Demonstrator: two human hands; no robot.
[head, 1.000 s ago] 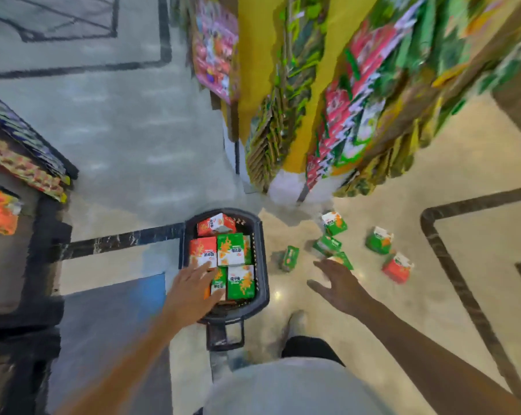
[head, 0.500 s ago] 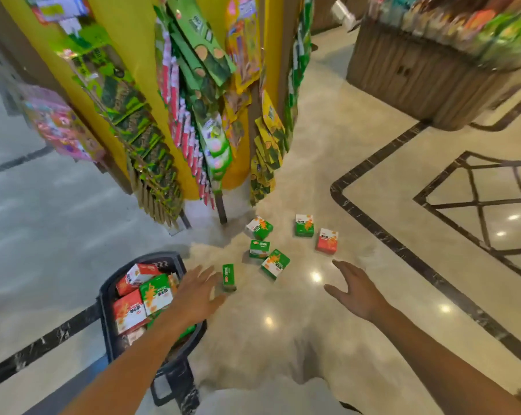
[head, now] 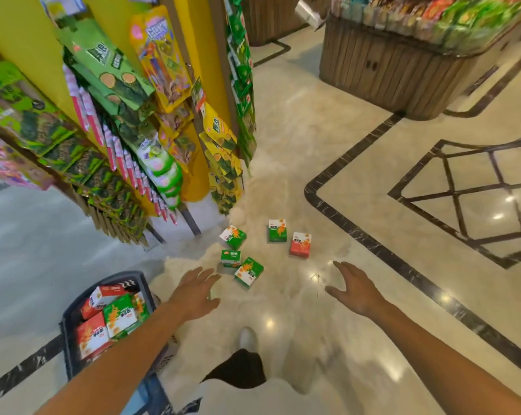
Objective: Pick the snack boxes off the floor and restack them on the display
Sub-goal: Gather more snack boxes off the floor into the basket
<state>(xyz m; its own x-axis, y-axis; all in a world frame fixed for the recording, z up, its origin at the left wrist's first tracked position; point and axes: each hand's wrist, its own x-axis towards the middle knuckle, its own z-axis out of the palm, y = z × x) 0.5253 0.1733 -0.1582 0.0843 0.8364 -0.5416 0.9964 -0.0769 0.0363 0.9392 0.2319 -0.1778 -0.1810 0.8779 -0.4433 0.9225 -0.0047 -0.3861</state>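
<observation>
Several small snack boxes lie scattered on the glossy floor: a green one (head: 249, 271) nearest me, a green one (head: 230, 258) beside it, another green one (head: 233, 236) by the display's foot, a green one (head: 277, 230) farther right and a red one (head: 300, 245). My left hand (head: 197, 292) hovers open just left of the nearest boxes, holding nothing. My right hand (head: 352, 287) is spread open above bare floor to their right. A dark basket (head: 70, 319) at lower left holds several red and green boxes.
A yellow display column (head: 127, 121) hung with snack packets stands at left. A round wooden stand (head: 402, 64) with goods is at the back right. Dark inlay bands (head: 358, 238) cross the floor. My foot (head: 248, 339) is below the boxes.
The view has swung right and forward, away from the basket. My left hand left the basket and came toward the floor boxes, covering the small green box that stood by it; the right stays spread open.
</observation>
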